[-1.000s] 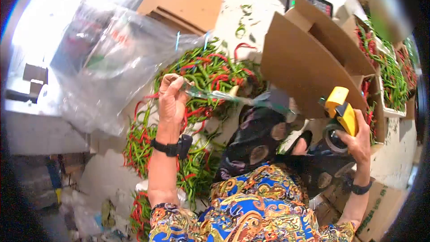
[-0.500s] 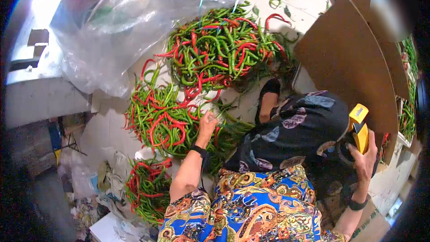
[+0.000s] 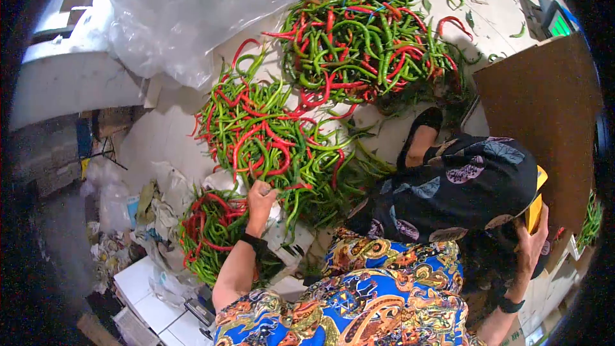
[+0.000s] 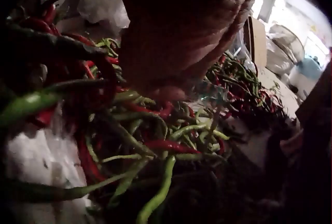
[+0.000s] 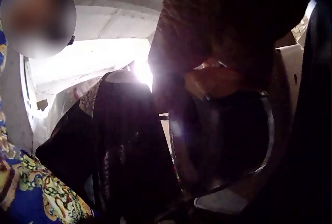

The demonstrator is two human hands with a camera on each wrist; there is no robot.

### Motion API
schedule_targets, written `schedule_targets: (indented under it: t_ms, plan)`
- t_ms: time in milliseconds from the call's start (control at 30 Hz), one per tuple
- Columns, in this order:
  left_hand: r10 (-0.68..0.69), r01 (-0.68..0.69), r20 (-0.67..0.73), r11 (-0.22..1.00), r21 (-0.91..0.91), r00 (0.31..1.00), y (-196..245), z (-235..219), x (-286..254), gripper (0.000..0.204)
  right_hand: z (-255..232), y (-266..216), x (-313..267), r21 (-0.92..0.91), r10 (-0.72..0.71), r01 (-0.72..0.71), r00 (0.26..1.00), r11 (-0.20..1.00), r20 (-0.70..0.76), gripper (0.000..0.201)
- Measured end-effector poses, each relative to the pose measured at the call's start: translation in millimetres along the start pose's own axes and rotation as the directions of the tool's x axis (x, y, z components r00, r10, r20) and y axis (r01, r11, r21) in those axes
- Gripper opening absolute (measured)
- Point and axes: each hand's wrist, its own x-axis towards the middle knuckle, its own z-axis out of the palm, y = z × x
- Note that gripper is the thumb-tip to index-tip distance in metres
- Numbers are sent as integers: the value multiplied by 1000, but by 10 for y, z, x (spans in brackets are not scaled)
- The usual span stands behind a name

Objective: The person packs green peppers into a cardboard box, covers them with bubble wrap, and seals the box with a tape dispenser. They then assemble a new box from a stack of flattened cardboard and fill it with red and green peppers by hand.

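My left hand is low over the chili peppers, between the middle pile and a smaller pile. Its fingers are curled, and a shiny scrap of clear tape shows at the fingertips in the left wrist view. Red and green peppers lie just beneath. On the other side, my right hand grips a yellow tape dispenser beside the right knee, which partly covers it. The dark roll of that dispenser hangs below the hand in the right wrist view.
A large pepper pile lies farther off beside a clear plastic sheet. An open cardboard box stands at the right. Crumpled bags and scraps litter the left, near white boxes.
My left hand came down and toward my body, away from the large pile, and the long tape strip no longer stretches across. My right hand lowered with the dispenser. The head view swung left.
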Motion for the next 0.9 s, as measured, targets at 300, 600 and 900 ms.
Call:
schedule_targets:
  t_ms: [300, 600, 900]
  plan:
    - [190, -164, -85, 955, 249, 978, -607, 671, 139, 47, 174, 57, 33, -34, -61, 62, 998, 997, 21, 51]
    - [17, 22, -86, 902, 432, 996, -595, 847, -22, 67, 349, 476, -106, -88, -36, 40, 999, 995, 40, 60]
    - [-75, 56, -3, 709, 703, 997, -218, 891, -232, 88, 362, 493, -79, -102, -136, 131, 990, 986, -45, 63]
